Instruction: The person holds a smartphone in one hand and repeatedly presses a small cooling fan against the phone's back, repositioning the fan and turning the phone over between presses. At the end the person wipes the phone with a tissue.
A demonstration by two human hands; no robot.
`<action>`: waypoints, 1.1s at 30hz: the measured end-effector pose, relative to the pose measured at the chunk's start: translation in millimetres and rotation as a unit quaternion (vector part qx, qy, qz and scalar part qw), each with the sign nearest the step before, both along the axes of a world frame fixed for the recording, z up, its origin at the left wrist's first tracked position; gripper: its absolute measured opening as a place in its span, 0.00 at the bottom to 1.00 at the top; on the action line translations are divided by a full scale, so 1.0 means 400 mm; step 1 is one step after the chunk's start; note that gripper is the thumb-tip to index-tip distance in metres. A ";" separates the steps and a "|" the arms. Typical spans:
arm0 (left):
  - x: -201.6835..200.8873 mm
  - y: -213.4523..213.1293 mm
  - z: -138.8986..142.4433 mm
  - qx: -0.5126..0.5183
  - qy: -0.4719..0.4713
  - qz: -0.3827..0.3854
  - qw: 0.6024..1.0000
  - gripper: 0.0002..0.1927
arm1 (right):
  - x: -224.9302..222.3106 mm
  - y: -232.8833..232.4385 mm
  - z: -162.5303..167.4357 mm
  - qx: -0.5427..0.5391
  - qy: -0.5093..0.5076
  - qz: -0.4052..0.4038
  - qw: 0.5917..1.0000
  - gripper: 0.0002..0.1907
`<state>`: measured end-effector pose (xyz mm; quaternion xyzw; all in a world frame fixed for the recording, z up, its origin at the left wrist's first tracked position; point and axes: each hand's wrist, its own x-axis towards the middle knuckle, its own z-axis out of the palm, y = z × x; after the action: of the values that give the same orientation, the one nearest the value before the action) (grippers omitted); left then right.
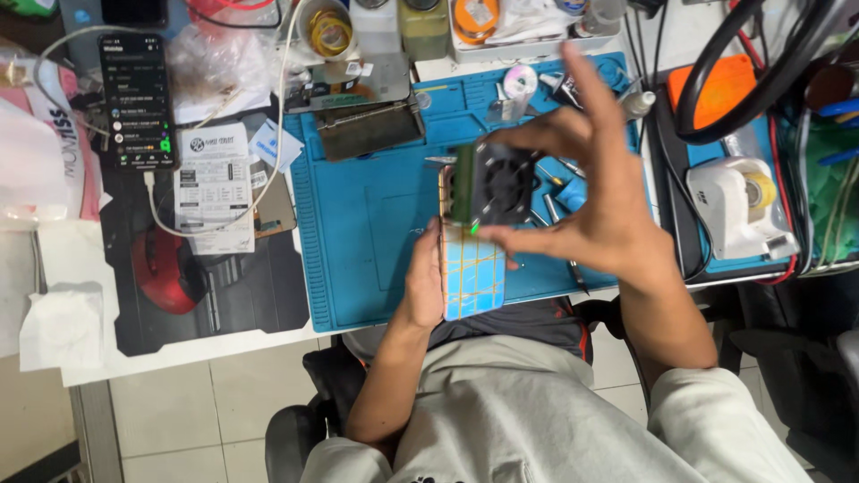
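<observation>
Seated at a repair bench, looking down.

Left hand (420, 282) is gripping a smartphone (470, 268) from its left edge, fingers wrapped behind it, holding it upright on its long side above the blue silicone work mat (367, 224). The phone's blue back with a pale grid is facing the camera, likely so the back stays reachable.

Right hand (595, 192) is pinching a small black clip-on cooling fan (501, 183) between thumb below and fingers above, remaining fingers spread wide. The fan is sitting against the phone's upper end, touching it; a small green light is showing at its lower edge.

Loose screwdrivers (550, 192) are lying on the mat just beyond the fan. A second phone (136, 98), screen lit and cabled, is resting well left. A white tape dispenser (747, 201) is standing to the right.
</observation>
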<state>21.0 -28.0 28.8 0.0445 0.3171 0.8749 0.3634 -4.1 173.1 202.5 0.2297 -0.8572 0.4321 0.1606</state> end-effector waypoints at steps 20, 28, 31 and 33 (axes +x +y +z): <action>-0.054 0.022 0.114 0.108 -0.069 0.190 0.973 0.38 | 0.085 -0.016 -0.022 -0.012 -0.085 0.149 0.985 0.70; -0.025 0.043 0.094 -0.045 0.063 0.199 0.977 0.29 | 0.017 0.001 -0.026 -0.026 -0.018 0.075 0.997 0.73; -0.018 0.044 0.112 -0.078 0.065 0.165 0.981 0.29 | -0.003 0.011 -0.019 -0.008 0.021 0.015 1.000 0.76; -0.018 0.046 0.122 -0.092 0.059 0.152 0.982 0.29 | -0.007 0.015 -0.016 -0.002 0.027 -0.007 1.000 0.75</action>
<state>13.7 -9.6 77.8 0.0139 0.4202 0.8829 0.2090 -6.9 179.2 196.1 0.2349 -0.8534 0.4262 0.1868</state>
